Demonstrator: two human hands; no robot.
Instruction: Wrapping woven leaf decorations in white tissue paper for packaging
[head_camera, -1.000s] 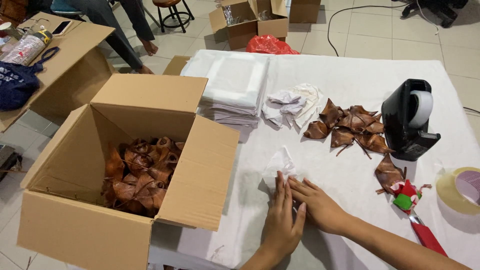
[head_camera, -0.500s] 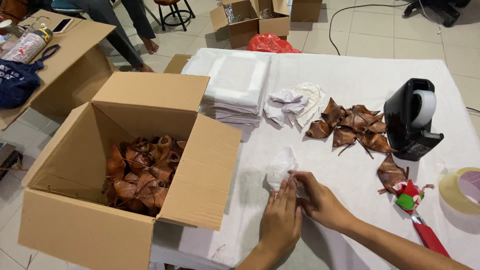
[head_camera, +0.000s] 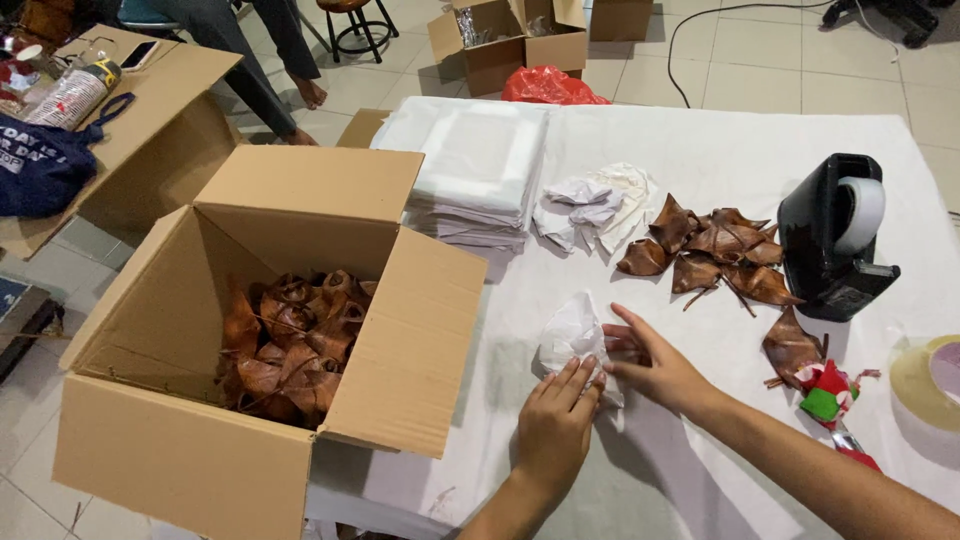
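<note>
Hands at the table's (head_camera: 700, 140) near edge: left hand (head_camera: 556, 432) lies flat with fingers pressed on a crumpled white paper bundle (head_camera: 574, 337); right hand (head_camera: 655, 368), fingers spread wide, touches the bundle's right side. Brown dried leaf-like pieces (head_camera: 715, 250) lie toward the far edge, beside a black tape dispenser (head_camera: 832, 238). An open cardboard box (head_camera: 270, 330) of similar pieces stands at the left edge.

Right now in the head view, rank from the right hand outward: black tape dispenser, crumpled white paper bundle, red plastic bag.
1. Crumpled white paper bundle, touching the right hand.
2. Black tape dispenser, at its right.
3. Red plastic bag, beyond the table's far edge.
</note>
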